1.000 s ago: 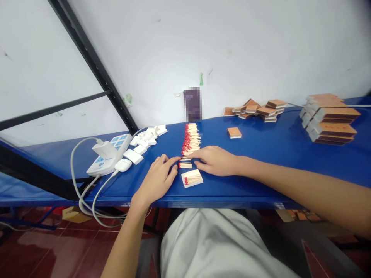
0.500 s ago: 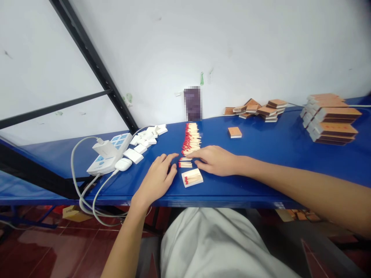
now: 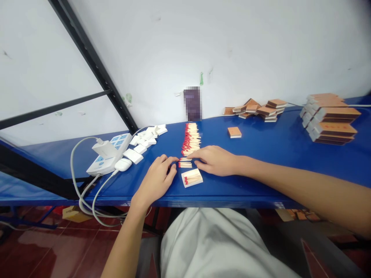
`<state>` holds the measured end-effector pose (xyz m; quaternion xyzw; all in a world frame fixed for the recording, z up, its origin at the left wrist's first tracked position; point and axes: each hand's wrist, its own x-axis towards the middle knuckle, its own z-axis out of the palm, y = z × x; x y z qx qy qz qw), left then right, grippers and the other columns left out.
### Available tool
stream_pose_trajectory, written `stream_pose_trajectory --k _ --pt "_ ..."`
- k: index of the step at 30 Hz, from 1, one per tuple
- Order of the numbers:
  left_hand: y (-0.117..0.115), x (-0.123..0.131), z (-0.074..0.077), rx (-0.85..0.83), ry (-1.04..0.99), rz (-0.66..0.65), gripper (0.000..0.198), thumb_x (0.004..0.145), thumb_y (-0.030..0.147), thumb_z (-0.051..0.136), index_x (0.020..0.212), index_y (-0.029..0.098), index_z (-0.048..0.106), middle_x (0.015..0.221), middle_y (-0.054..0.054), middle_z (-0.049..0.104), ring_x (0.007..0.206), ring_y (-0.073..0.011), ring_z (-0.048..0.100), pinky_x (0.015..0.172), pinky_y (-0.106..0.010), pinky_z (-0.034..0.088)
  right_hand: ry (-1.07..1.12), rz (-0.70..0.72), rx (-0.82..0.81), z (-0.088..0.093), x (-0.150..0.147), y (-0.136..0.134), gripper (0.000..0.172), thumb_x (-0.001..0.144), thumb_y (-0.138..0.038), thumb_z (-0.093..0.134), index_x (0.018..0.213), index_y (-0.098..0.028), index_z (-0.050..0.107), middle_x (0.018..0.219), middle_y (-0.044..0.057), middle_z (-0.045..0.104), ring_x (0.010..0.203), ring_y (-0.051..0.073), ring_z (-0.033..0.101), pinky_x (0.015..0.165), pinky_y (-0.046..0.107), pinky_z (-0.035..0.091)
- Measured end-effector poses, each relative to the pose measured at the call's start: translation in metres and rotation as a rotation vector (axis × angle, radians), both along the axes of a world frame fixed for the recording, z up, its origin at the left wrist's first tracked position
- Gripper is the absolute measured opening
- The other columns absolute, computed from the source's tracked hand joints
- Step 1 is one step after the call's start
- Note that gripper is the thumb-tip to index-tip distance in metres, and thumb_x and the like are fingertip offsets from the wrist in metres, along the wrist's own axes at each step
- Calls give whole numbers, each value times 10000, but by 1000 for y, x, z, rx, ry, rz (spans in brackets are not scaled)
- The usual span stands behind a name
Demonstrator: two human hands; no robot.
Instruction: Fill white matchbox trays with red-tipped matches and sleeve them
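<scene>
A long row of red-headed matches (image 3: 191,139) runs from the wall toward me on the blue table. At its near end lies a small separate group of matches (image 3: 186,164). My left hand (image 3: 159,173) is at the red heads of this group, index finger stretched out and thumb apart from it. From the other side, my right hand (image 3: 216,160) has its index fingertip at the plain ends, with the thumb apart below. Just nearer to me sits a white matchbox tray (image 3: 199,179) with several matches lying in it.
White empty trays (image 3: 147,135) and a power strip (image 3: 108,162) with cables and a white earbud case (image 3: 123,164) lie left. One matchbox (image 3: 234,132) lies right of the row. Behind it are piled matchboxes (image 3: 266,111); stacked matchboxes (image 3: 333,119) stand far right.
My left index finger has shifted slightly down, nearer the heads of the small match group. My right hand stays almost in place; the tray and boxes have not moved.
</scene>
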<state>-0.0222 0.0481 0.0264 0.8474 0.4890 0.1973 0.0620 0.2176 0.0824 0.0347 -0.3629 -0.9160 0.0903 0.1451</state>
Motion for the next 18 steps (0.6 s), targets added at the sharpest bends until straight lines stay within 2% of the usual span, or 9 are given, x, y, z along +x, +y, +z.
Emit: stream_pose_trajectory --k 10,14,18 --pt "-1 2 2 2 1 3 341 1029 310 357 1269 207 577 1089 -82 612 1062 -263 540 963 -431 419 13 8 7 -1 1 0 401 946 -250 458 1306 -219 632 1206 81 712 1009 236 677 827 322 463" --pt "-1 2 2 5 -5 4 346 1024 291 362 1305 202 543 1021 -73 619 1061 -263 545 931 -414 430 33 29 3 -1 1 1 393 944 -240 464 1296 -220 639 1190 79 719 982 223 681 812 311 461" --pt "-1 2 2 11 -16 -9 285 1014 276 361 1192 206 572 952 -59 609 987 -252 552 868 -398 432 38 27 5 -1 2 1 404 940 -237 466 1310 -225 628 1199 73 716 986 222 679 813 308 458"
